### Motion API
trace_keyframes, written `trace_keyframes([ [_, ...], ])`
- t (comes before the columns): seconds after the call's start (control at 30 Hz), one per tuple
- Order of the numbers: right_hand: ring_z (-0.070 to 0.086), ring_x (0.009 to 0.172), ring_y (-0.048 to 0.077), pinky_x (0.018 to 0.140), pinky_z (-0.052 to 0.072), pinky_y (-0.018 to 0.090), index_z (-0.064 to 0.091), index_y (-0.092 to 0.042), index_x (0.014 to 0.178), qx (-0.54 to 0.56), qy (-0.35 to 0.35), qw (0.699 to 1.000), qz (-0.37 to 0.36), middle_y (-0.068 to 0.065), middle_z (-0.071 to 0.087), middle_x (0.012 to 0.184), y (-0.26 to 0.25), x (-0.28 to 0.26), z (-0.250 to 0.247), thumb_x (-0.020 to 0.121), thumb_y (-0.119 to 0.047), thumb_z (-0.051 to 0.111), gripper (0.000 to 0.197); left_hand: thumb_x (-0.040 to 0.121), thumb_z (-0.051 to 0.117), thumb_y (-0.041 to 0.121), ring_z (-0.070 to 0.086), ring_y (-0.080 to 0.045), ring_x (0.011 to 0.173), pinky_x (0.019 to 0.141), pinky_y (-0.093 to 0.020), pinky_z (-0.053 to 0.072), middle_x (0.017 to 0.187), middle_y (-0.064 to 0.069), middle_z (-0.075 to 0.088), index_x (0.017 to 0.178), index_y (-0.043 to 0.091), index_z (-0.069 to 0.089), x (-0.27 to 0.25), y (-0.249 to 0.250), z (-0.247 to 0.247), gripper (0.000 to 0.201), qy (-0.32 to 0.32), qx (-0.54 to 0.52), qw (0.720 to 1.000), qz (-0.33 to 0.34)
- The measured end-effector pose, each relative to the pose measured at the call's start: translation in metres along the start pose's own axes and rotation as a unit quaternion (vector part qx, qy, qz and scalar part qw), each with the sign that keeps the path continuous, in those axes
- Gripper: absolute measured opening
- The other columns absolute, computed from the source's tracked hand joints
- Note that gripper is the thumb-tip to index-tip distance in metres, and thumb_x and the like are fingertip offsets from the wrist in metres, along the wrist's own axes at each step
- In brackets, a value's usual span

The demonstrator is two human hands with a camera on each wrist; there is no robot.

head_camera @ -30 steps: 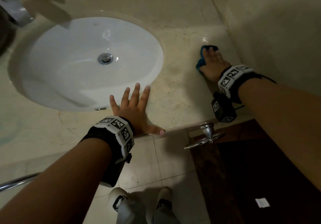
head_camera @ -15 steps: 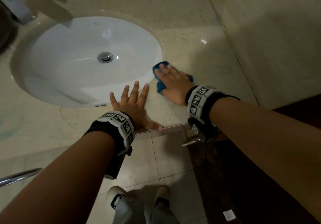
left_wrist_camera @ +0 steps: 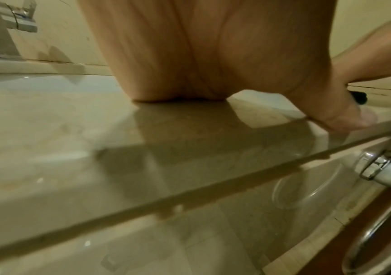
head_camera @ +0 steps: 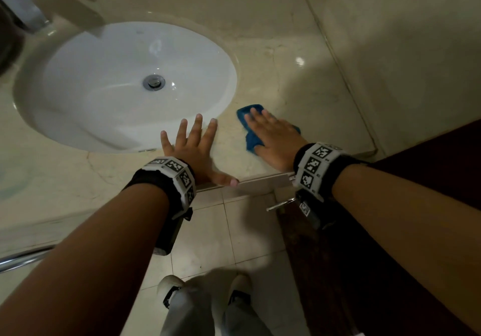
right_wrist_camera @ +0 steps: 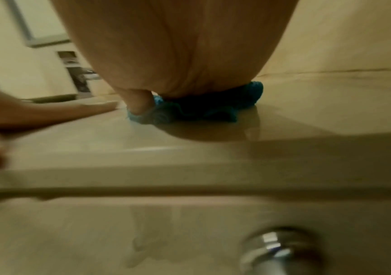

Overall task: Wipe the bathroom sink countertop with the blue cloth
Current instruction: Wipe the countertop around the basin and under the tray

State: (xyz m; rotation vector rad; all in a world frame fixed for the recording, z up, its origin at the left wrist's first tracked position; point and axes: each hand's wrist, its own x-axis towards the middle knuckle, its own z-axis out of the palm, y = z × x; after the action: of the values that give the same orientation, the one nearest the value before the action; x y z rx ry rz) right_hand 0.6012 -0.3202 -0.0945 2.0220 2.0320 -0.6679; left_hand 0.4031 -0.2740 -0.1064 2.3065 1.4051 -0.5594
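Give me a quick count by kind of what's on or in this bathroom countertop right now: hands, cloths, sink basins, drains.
Hands: 2, left hand and right hand, both flat on the countertop
Blue cloth: 1, under the right hand
Sink basin: 1
Drain: 1
Total: 5

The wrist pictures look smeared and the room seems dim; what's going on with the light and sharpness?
Head view: dim, sharp, one glare spot on the countertop. Left wrist view: soft, left hand casting a dark shadow. Right wrist view: blurriest, blue cloth under the right hand smeared.
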Motion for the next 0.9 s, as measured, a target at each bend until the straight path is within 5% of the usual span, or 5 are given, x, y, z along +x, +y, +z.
trace_keyframes([
  [0.37,0.005,0.147,0.018,0.119,0.008,0.03,0.003,-0.015,0.15,0.024,0.063,0.994,0.084,0.003,-0.002,0.159,0.089,0.019,-0.033,0.096,-0.008,0.037,0.065,0.04,0.046,0.096,-0.024,-0.023,0.142,0.109,-0.062,-0.011,0.152,0.007,-0.032,0.139,0.038,-0.031,0.002,-0.002,0.003,0.139,0.004,-0.006,1.0,0.005],
  [0.53,0.003,0.147,0.025,0.12,0.008,0.041,-0.004,-0.019,0.15,0.031,0.027,0.979,0.201,0.003,-0.008,0.159,0.126,0.021,-0.041,0.096,-0.013,0.038,0.069,0.041,0.048,0.095,-0.023,-0.023,0.143,0.109,-0.063,-0.011,0.153,0.008,-0.03,0.139,0.039,-0.031,0.001,-0.003,0.001,0.138,-0.002,-0.007,1.0,0.003],
  [0.9,-0.005,0.147,0.018,0.118,0.003,0.04,-0.011,-0.028,0.149,0.019,0.04,0.974,0.22,-0.008,-0.014,0.158,0.03,-0.019,0.006,0.098,-0.033,0.026,0.063,0.05,0.046,0.094,-0.031,-0.027,0.139,0.105,-0.068,-0.012,0.149,0.001,-0.038,0.14,0.033,-0.032,-0.01,0.002,-0.004,0.134,-0.018,0.008,1.0,-0.002],
])
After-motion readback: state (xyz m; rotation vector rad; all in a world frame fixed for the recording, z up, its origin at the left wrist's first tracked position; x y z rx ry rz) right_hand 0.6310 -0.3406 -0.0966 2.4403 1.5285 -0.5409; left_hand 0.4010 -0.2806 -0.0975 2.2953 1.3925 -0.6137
